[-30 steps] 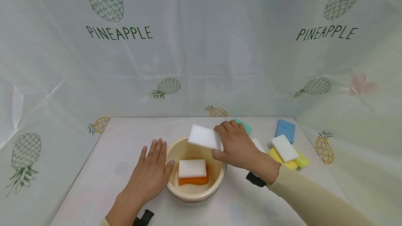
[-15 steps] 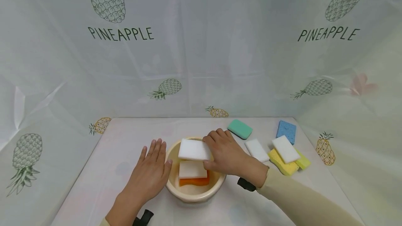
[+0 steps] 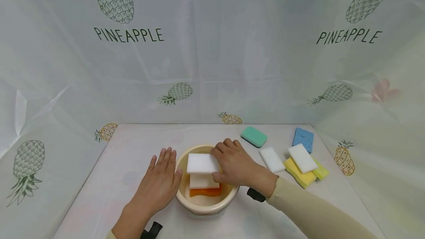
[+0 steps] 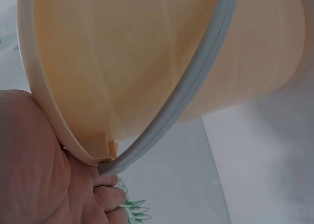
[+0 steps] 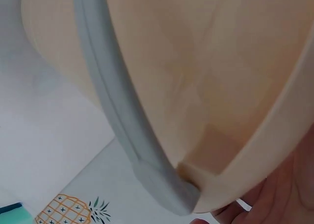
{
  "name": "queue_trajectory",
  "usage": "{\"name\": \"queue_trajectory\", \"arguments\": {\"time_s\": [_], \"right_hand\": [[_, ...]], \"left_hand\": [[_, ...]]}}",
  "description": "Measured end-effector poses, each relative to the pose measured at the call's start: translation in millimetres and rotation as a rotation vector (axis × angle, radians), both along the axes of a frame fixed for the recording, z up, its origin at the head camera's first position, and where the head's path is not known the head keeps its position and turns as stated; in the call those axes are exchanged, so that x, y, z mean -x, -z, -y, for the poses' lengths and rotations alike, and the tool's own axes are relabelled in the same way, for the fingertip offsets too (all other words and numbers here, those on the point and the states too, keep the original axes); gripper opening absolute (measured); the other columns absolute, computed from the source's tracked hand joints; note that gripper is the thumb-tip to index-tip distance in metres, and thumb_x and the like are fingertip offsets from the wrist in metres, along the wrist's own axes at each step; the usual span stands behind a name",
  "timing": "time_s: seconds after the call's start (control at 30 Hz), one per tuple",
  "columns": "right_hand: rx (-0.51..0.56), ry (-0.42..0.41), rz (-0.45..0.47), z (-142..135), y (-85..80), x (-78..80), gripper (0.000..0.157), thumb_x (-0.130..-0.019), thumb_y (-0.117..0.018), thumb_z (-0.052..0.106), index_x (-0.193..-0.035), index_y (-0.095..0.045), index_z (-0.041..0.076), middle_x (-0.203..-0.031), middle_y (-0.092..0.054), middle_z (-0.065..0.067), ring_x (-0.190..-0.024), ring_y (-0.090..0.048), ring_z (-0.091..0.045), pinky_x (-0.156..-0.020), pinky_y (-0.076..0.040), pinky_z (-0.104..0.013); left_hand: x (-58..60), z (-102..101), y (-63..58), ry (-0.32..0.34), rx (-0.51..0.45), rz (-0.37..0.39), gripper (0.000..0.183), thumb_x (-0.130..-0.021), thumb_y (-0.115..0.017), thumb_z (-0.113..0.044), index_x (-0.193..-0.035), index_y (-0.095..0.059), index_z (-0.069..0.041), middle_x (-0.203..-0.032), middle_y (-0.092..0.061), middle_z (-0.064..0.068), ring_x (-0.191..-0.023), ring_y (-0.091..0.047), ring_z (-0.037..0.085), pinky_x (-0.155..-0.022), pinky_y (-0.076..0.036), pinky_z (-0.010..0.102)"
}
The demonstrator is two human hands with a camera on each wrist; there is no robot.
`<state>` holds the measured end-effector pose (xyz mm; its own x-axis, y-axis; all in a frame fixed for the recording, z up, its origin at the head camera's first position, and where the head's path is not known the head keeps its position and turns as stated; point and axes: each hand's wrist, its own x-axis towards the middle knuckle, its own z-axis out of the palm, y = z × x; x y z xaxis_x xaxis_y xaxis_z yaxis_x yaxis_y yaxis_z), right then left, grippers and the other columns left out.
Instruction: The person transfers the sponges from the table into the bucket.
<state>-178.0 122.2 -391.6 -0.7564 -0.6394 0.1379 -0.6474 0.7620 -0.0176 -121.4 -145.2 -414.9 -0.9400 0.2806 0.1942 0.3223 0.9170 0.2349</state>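
Note:
A cream bucket [image 3: 206,208] with a grey handle [image 4: 196,82] stands between the two hands. My left hand [image 3: 159,183] lies against the left of its rim, fingers straight, palm close to the wall in the left wrist view. Over the bucket's mouth, my right hand [image 3: 235,167] pinches a white sponge [image 3: 202,163] by its right end. Beneath that, inside, another white sponge [image 3: 203,182] sits on an orange sponge [image 3: 205,192]. The right wrist view shows the bucket's rim and handle but hides the held sponge.
On the right of the table [image 3: 252,217] lie a teal sponge [image 3: 254,136], a flat white sponge [image 3: 272,159] and a blue sponge [image 3: 303,139]. Near them a white sponge [image 3: 302,158] rests across a yellow sponge [image 3: 299,174] and a lime one [image 3: 321,170]. A pineapple-printed sheet [image 3: 212,54] hangs behind.
My right hand has brought the white sponge left and down over the bucket, uncovering the teal and flat white sponges on the table. My left hand stays at the rim.

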Motion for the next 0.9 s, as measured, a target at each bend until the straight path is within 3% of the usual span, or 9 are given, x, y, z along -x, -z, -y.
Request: {"name": "queue_trajectory", "arguments": {"time_s": [0.33, 0.6, 0.73, 0.9], "right_hand": [[-0.028, -0.011, -0.040, -0.8, 4.9, 2.3, 0.057, -0.089, -0.073, 0.050, -0.134, -0.065, 0.015, -0.125, -0.065, 0.000, -0.108, -0.049, -0.021, -0.086, -0.038, -0.036], [0.001, -0.009, -0.052, -3.9, 5.2, -2.3, 0.054, -0.089, -0.075, 0.047, -0.131, -0.069, 0.014, -0.124, -0.067, -0.002, -0.107, -0.050, -0.022, -0.085, -0.039, -0.036], [0.090, 0.027, -0.089, -11.3, 8.1, -4.8, 0.050, -0.091, -0.074, 0.045, -0.128, -0.070, 0.012, -0.122, -0.067, -0.003, -0.108, -0.052, -0.023, -0.087, -0.041, -0.038], [0.271, 0.114, -0.220, -37.8, 14.5, -1.8, 0.041, -0.094, -0.076, 0.038, -0.121, -0.070, 0.007, -0.116, -0.069, -0.008, -0.105, -0.057, -0.028, -0.086, -0.046, -0.042]], "left_hand": [[0.0, -1.2, -1.3, 0.004, -0.020, 0.010, 0.064, -0.113, -0.046, -0.035, -0.159, -0.037, 0.008, -0.167, -0.035, 0.027, -0.159, -0.026, 0.042, -0.129, -0.021, 0.063], [0.3, -1.0, -0.3, 0.007, -0.021, 0.010, 0.064, -0.113, -0.046, -0.035, -0.159, -0.038, 0.009, -0.166, -0.035, 0.028, -0.159, -0.026, 0.042, -0.129, -0.022, 0.063], [0.4, -0.8, 1.5, 0.006, -0.025, 0.027, 0.065, -0.113, -0.044, -0.036, -0.161, -0.035, 0.007, -0.168, -0.032, 0.025, -0.160, -0.024, 0.041, -0.130, -0.020, 0.062], [0.1, -1.2, 3.1, 0.023, -0.047, 0.052, 0.066, -0.113, -0.045, -0.037, -0.163, -0.032, 0.004, -0.171, -0.029, 0.022, -0.161, -0.023, 0.038, -0.131, -0.018, 0.060]]}}
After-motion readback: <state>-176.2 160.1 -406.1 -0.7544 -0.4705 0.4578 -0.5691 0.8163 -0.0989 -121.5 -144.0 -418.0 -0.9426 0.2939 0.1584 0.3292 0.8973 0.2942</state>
